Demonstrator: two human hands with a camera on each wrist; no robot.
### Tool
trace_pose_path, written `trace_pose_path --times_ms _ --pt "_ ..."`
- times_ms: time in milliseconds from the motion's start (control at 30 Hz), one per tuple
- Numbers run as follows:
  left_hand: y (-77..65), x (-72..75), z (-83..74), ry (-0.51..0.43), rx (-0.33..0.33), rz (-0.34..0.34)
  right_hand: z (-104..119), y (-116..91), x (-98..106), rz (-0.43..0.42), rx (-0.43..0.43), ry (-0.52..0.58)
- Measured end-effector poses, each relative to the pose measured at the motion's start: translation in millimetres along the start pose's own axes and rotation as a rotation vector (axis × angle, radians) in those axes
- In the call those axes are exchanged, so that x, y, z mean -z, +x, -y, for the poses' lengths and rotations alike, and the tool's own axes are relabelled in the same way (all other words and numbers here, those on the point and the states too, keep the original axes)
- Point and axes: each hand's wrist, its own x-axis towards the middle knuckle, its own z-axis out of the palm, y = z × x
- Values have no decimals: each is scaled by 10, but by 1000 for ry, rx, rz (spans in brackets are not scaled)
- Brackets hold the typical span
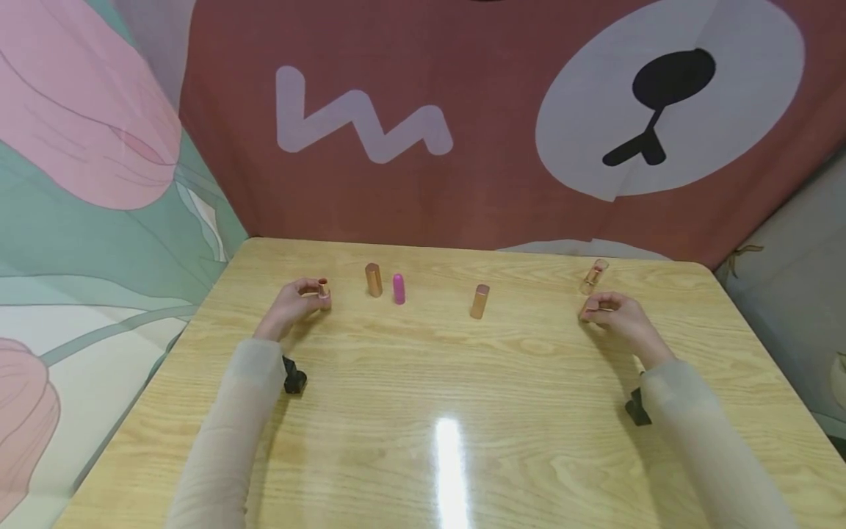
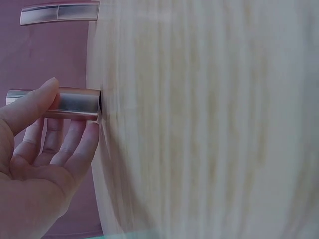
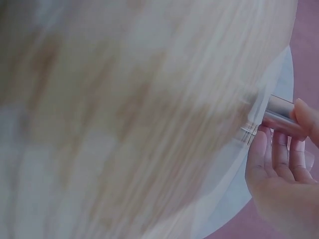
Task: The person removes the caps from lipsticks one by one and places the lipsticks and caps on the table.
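Observation:
At the table's left, my left hand (image 1: pixel 295 300) pinches a rose-gold lipstick (image 1: pixel 324 288) between thumb and fingers. It stands upright with its lower end right at the tabletop. The left wrist view shows its shiny metal tube (image 2: pixel 79 103), with a narrower silvery part near the thumb. Over on the right, my right hand (image 1: pixel 620 316) grips a rose-gold lipstick tube (image 3: pixel 280 115), mostly covered by the fingers in the head view. Just behind that hand stands a clear-and-gold lipstick (image 1: pixel 594 277).
Between the hands, a copper tube (image 1: pixel 373 280), a magenta lipstick (image 1: pixel 399 289) and another copper tube (image 1: pixel 479 301) stand on the wooden table (image 1: pixel 370 441). A printed curtain (image 1: pixel 489 191) hangs along the table's back edge.

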Motion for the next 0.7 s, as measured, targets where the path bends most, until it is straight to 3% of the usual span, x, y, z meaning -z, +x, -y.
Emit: trace_pose_path --times_ms 433,700 --pt "-30 13 -10 14 17 17 -5 28 12 11 -42 -25" --pt "-67 68 23 17 -5 19 23 0 19 42 -31 -1"
